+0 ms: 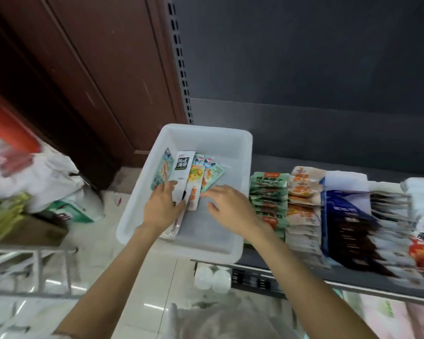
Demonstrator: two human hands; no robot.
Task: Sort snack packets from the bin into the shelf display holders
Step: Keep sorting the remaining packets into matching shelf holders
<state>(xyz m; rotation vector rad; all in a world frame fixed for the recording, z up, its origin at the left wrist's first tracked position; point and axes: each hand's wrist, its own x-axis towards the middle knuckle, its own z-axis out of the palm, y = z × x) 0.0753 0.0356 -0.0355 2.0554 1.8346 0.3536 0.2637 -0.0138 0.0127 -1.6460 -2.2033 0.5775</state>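
A translucent white bin (240,152) sits on the left end of a dark shelf. Inside it lie several snack packets: a white one with a black label (182,168), an orange-and-white one (196,182) and green ones (212,176). My left hand (163,206) is in the bin, its fingers curled round the lower ends of the white and orange packets. My right hand (230,204) hovers beside them with fingers relaxed, its fingertips near the green packets. To the right, shelf holders carry rows of green packets (269,192), orange-and-white packets (304,199) and dark blue packets (345,216).
More white and red packets (421,226) fill the shelf's far right. A brown wooden door (95,81) stands behind the bin. White plastic bags (49,177) lie on the tiled floor at left. A wire rack (32,270) is at lower left.
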